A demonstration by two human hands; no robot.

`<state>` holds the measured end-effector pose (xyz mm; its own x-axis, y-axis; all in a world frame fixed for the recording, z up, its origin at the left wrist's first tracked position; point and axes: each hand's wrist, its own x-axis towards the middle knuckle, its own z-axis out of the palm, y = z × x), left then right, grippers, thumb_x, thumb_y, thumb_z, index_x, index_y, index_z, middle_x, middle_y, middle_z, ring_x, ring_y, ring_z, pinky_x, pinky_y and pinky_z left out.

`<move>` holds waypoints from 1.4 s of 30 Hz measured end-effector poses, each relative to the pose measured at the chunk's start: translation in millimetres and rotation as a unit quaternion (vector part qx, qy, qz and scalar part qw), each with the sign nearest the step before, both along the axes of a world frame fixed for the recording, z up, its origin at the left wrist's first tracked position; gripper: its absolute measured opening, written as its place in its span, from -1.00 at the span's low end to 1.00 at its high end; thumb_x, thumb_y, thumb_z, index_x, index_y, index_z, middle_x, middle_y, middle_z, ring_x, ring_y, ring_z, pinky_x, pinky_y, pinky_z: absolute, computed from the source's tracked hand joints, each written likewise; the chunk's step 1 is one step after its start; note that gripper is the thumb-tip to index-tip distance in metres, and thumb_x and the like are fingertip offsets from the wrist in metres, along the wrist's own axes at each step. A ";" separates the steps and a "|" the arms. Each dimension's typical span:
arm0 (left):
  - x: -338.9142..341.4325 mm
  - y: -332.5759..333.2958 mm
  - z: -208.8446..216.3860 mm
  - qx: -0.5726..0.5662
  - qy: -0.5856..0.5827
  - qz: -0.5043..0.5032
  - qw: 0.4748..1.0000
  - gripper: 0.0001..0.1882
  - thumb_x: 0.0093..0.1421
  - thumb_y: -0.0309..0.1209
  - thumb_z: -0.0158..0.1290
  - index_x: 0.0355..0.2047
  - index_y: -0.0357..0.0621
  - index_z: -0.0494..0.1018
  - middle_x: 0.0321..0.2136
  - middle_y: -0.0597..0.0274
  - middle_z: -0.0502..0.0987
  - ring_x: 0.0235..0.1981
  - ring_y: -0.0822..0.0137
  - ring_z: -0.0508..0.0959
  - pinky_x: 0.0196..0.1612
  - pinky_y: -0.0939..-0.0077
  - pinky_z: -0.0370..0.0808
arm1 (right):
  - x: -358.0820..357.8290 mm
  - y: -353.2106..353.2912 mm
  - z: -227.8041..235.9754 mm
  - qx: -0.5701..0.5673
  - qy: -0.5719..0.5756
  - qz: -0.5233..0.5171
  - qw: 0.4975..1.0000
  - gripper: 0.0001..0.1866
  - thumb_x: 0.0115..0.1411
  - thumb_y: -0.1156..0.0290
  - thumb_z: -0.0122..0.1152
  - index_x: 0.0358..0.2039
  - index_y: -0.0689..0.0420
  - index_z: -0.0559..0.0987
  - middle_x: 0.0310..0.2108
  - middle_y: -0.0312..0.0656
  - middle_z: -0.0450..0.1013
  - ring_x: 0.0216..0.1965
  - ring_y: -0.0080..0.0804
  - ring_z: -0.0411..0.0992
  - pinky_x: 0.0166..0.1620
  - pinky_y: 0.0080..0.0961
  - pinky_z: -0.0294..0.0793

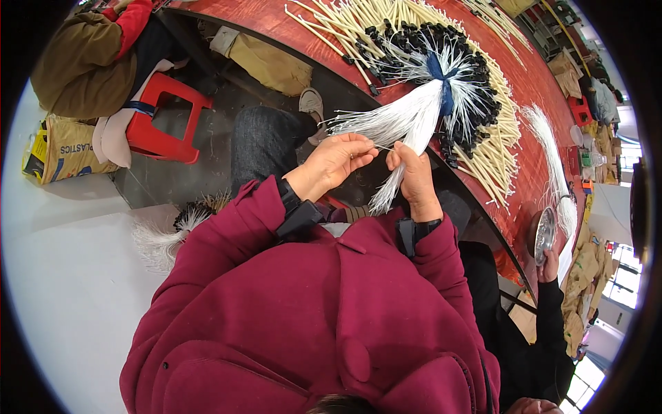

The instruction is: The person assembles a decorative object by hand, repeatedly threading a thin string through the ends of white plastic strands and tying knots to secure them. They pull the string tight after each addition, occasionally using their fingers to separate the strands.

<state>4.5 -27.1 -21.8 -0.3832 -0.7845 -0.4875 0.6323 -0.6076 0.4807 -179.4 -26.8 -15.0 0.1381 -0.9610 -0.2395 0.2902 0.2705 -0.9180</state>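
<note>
A large bundle of thin white wires hangs over the table edge, tied with a dark blue strip. Beyond the tie its strands fan out to small black pieces and cream-coloured sticks lying in an arc on the table. At the table's edge, my left hand pinches one thin white wire between thumb and forefinger. Close beside it, my right hand is closed, thumb and fingertips on the other part of that wire. Loose strands hang down between my hands.
The red table curves across the upper right. Another white wire bundle lies along its far side. At the right a co-worker's hand holds a metal bowl. A red stool with a seated person stands at upper left.
</note>
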 end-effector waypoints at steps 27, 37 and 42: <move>26.2 0.6 26.7 -0.235 -0.251 0.061 0.937 -0.89 0.16 -0.41 0.09 -0.33 -0.15 0.47 -0.52 0.38 0.48 -0.62 0.59 0.42 -0.60 0.71 0.31 | 0.8 3.5 3.9 0.019 -0.046 0.000 0.999 -0.69 0.18 0.44 0.01 -0.71 0.10 0.30 -0.74 -0.34 0.19 -0.62 -0.53 0.21 -0.48 -0.61 0.17; 18.9 1.2 24.4 -0.529 -0.584 -0.053 0.614 -0.91 0.07 -0.48 0.12 -0.50 -0.25 0.48 -0.61 0.18 0.48 -0.52 0.51 0.54 -0.52 0.54 0.40 | -1.1 0.8 5.6 0.006 -0.029 0.007 1.000 -0.70 0.18 0.44 0.01 -0.69 0.10 0.30 -0.73 -0.34 0.19 -0.63 -0.53 0.20 -0.50 -0.60 0.18; 19.3 7.5 42.1 -0.387 -0.412 -0.188 0.803 -0.89 0.11 -0.44 0.12 -0.48 -0.23 0.49 -0.62 0.25 0.51 -0.53 0.49 0.54 -0.53 0.62 0.40 | -1.1 3.3 -0.6 0.006 -0.060 0.011 0.998 -0.79 0.18 0.46 -0.01 -0.60 0.13 0.33 -0.69 -0.33 0.22 -0.63 -0.54 0.21 -0.49 -0.61 0.22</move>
